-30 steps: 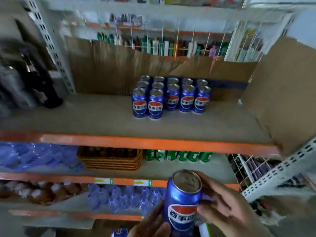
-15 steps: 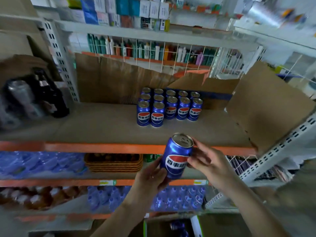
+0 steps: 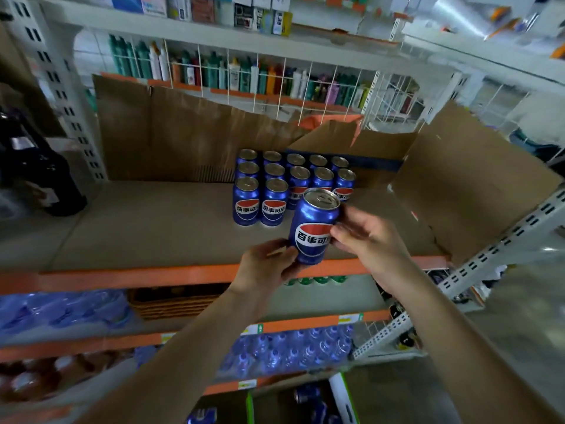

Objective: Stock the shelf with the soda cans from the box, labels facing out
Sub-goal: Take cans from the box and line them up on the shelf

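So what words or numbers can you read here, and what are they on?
"百事可乐": blue soda can held in both hands, last character partly hidden by a finger.
"百事可乐": two front blue cans on the cardboard-lined shelf, partly cut off.
"39": yellow box on the top shelf, roughly.
Shelf-edge price tags, bottle labels: too blurred.

Dim, bluish light; centre sharp, edges smeared and bent by the wide lens

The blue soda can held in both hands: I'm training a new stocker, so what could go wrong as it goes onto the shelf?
1. The blue soda can is tilted; set down that way, it could tip against the standing blue cans and knock them.
2. The left hand and right hand grip only by fingertips, so it might slip or rotate, turning the label away.
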